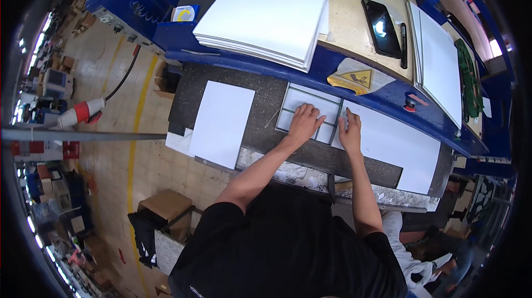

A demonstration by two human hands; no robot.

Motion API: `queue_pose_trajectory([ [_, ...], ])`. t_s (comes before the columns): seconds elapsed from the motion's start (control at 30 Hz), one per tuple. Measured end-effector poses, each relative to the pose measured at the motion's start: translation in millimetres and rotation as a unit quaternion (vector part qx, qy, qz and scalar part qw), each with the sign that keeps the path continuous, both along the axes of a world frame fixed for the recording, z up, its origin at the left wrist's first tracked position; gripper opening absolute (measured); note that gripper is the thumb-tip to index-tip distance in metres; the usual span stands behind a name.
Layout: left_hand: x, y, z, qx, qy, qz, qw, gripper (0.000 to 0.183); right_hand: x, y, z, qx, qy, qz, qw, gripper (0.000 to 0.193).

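Observation:
My left hand (303,123) rests palm down on a white rectangular piece divided by dark strips (313,97). Its fingers are slightly bent and hold nothing that I can see. Close by on the right, my right hand (350,130) has its fingers stretched out, touching the border between the divided piece and a large white sheet (388,131). Another white sheet (221,123) lies apart at the left, on the dark, speckled work surface (260,109). Whether the dark strips stand up from the piece cannot be made out.
A thick stack of white sheets (266,9) sits on the blue machine (238,59) ahead. Beyond the hands are a phone (381,27), a black marker (403,46), more white sheets (435,59) and a red button (410,104). A cable with a red-and-white plug (83,112) hangs at left.

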State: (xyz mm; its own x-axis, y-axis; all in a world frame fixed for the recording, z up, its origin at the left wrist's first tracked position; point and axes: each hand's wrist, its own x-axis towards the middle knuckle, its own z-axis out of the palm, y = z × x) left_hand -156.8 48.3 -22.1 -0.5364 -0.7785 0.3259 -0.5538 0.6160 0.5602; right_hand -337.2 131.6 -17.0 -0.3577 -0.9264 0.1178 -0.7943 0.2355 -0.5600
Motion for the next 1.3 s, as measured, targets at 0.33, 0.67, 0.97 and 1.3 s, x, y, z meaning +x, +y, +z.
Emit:
queue_pose_trajectory([
  [0.33,112,40,-21,0.032,-0.010,0.182,0.983,0.039,-63,-64,-33,0.134,-0.109,0.108,0.979,0.040],
  [0.67,109,40,-39,0.059,0.064,0.233,0.968,0.026,-62,-65,-34,0.137,-0.285,0.091,0.944,0.023],
  [0.97,110,40,-38,0.074,0.044,0.219,0.972,0.032,-59,-65,-31,0.154,-0.320,0.081,0.931,0.019],
  [1.3,109,43,-33,0.065,0.034,0.212,0.975,0.031,-53,-65,-32,0.135,-0.331,0.068,0.932,0.019],
])
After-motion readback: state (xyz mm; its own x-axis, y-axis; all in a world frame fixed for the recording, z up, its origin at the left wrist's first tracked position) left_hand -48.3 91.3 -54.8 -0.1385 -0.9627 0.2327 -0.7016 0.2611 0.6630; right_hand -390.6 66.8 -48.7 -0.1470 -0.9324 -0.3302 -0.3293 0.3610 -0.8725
